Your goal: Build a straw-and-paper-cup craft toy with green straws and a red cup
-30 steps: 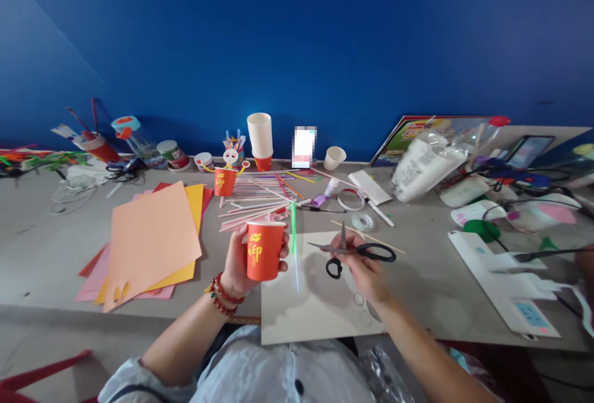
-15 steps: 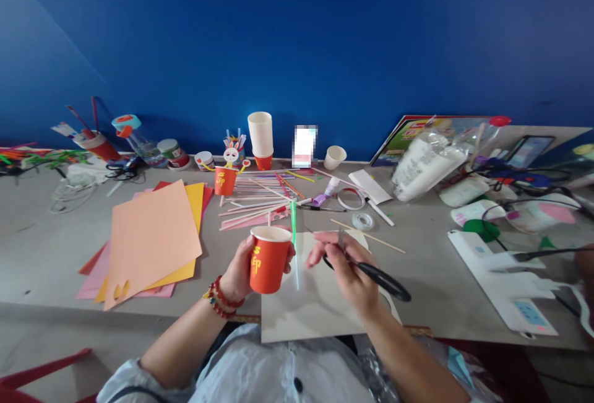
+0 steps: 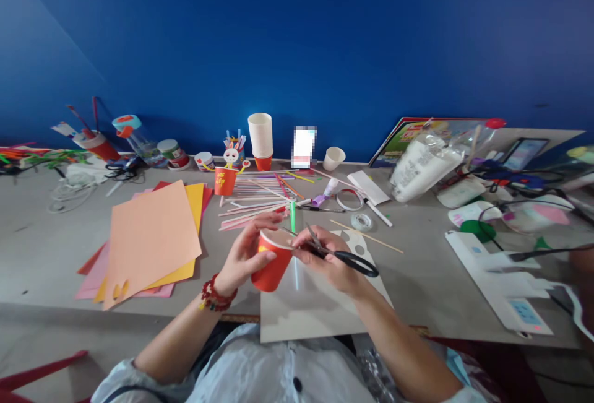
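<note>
A red paper cup [image 3: 273,271] with yellow lettering is tilted in front of my body. My left hand [image 3: 244,255] grips it from the left, thumb on the outside and fingers behind the rim. My right hand [image 3: 327,259] is closed on a pair of scissors [image 3: 356,262] with black handles; the blades point up and left. Its fingertips touch the right side of the cup's rim, and what they pinch there is too small to make out. Just behind the cup is a green strip [image 3: 292,216]. Under both hands lies a pale sheet [image 3: 325,313] with round holes.
Coloured paper sheets [image 3: 153,236] are stacked at left. A decorated rabbit cup [image 3: 224,181], loose straws [image 3: 253,202], stacked paper cups [image 3: 260,134] and a tape roll [image 3: 362,222] stand or lie behind. A white power strip [image 3: 499,285] is at right.
My left hand has shifted its hold up to the rim, and the cup has tilted. My right hand has moved left with the scissors to the cup's rim.
</note>
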Demonstrator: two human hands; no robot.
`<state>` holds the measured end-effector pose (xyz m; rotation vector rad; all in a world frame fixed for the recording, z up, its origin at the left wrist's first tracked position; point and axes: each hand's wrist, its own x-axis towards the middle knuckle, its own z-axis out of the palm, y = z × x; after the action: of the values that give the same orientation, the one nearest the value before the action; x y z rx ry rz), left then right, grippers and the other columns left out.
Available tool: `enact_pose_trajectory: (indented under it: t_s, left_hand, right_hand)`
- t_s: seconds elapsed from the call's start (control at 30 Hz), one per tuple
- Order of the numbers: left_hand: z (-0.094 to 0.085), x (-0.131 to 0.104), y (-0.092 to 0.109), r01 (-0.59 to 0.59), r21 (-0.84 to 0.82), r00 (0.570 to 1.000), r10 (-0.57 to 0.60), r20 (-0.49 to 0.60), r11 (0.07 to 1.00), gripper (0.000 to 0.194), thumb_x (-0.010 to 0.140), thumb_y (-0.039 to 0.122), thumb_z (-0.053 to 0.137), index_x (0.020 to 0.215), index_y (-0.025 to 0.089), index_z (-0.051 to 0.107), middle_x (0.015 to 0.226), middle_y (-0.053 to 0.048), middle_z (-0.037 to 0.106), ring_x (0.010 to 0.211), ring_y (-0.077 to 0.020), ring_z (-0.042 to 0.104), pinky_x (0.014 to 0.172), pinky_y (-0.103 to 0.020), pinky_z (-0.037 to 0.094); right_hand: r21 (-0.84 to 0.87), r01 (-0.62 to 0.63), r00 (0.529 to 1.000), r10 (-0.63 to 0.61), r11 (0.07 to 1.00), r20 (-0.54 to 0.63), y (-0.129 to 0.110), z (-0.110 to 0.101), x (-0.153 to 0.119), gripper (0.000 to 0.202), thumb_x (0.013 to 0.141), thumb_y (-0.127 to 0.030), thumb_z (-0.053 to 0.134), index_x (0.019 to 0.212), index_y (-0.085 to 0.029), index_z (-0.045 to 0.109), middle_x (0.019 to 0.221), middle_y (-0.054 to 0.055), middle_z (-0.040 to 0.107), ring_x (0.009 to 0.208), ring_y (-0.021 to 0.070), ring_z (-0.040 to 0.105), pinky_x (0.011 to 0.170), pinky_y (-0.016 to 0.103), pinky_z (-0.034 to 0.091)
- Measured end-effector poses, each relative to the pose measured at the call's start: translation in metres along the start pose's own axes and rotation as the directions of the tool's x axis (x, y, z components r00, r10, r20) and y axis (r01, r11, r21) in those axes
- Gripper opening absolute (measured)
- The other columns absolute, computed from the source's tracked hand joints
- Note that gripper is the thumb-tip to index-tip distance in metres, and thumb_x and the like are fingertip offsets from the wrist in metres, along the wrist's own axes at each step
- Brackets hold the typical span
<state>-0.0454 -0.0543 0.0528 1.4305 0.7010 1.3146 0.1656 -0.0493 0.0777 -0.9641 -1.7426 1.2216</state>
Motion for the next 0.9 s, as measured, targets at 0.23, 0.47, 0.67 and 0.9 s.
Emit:
enact_pose_trajectory:
  t_s: [0.23, 0.47, 0.67, 0.9]
  left_hand:
    - [-0.010, 0.012, 0.014, -0.034, 0.321, 0.970, -0.047, 0.239, 0.946, 0.015, 0.081, 0.026, 0.073, 0.095, 0.019, 0.072, 0.098, -0.012, 0.071, 0.099, -0.0270, 0.064, 0.092, -0.041, 0.048]
    - [0.002, 0.004, 0.004, 0.031, 0.307, 0.994, -0.062, 0.089, 0.951, 0.009, 0.084, 0.027, 0.071, 0.090, 0.022, 0.073, 0.096, -0.010, 0.072, 0.096, -0.0250, 0.064, 0.091, -0.040, 0.048]
    - [0.006, 0.001, 0.002, 0.111, 0.252, 0.994, -0.106, -0.031, 0.961, 0.008, 0.080, 0.028, 0.075, 0.083, 0.020, 0.075, 0.098, -0.012, 0.072, 0.104, -0.0285, 0.062, 0.094, -0.042, 0.046]
    - [0.006, 0.000, 0.004, 0.110, 0.261, 0.994, -0.101, -0.047, 0.959, 0.008, 0.081, 0.027, 0.075, 0.084, 0.020, 0.076, 0.099, -0.013, 0.073, 0.110, -0.0290, 0.060, 0.098, -0.042, 0.043]
  right_hand:
    - [-0.144, 0.079, 0.997, -0.081, 0.986, -0.010, -0.004, 0.005, 0.006, 0.009, 0.090, -0.031, 0.063, 0.087, -0.024, 0.066, 0.073, -0.002, 0.065, 0.062, 0.0136, 0.057, 0.058, 0.024, 0.046]
    - [-0.133, 0.163, 0.947, -0.193, 0.978, -0.255, 0.008, 0.007, -0.021, 0.027, 0.096, -0.025, 0.055, 0.123, -0.028, 0.061, 0.101, 0.004, 0.076, 0.074, 0.0167, 0.070, 0.068, 0.030, 0.057]
    - [0.131, -0.024, 0.975, 0.052, 0.991, -0.215, 0.012, 0.022, -0.042, 0.013, 0.095, -0.033, 0.059, 0.097, -0.022, 0.065, 0.078, 0.003, 0.076, 0.058, 0.0136, 0.068, 0.052, 0.022, 0.055]
    - [-0.011, 0.058, 0.959, -0.058, 0.998, -0.278, 0.009, 0.027, -0.034, 0.015, 0.093, -0.031, 0.060, 0.098, -0.023, 0.072, 0.109, 0.009, 0.075, 0.081, 0.0199, 0.074, 0.067, 0.029, 0.062]
